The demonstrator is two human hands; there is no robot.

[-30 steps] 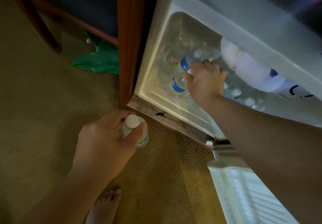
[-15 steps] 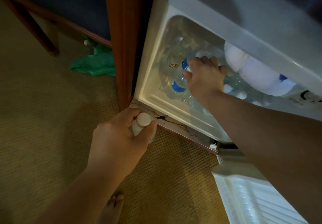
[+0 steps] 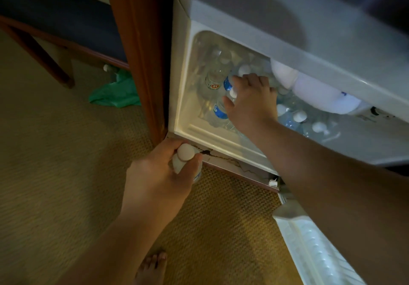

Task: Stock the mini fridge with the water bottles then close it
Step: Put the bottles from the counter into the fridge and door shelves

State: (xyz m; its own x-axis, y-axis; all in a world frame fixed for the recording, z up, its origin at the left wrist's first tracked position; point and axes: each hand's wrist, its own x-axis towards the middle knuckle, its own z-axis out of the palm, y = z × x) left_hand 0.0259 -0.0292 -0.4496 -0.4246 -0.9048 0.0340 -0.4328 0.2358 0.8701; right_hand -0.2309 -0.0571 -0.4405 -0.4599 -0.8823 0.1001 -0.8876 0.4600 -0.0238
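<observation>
The white mini fridge [image 3: 183, 98] stands open, its door [image 3: 314, 247] swung out at the lower right. Several clear water bottles with white caps stand inside [image 3: 215, 78]. My right hand [image 3: 250, 105] reaches into the fridge, with its fingers curled over the cap of a blue-labelled bottle [image 3: 220, 110]. My left hand [image 3: 161, 174] is outside, just below the fridge's front edge, gripping an upright water bottle [image 3: 185, 153] by its neck, white cap up.
A dark wooden cabinet post [image 3: 141, 58] borders the fridge's left side. A green cloth [image 3: 117, 92] lies on the tan carpet beside a chair leg [image 3: 46, 61]. A large white object [image 3: 309, 89] fills the fridge's upper right. My bare foot [image 3: 152, 267] is below.
My left hand has carried its bottle up and to the right, close to the fridge's front edge. My right hand has stayed on the bottle inside.
</observation>
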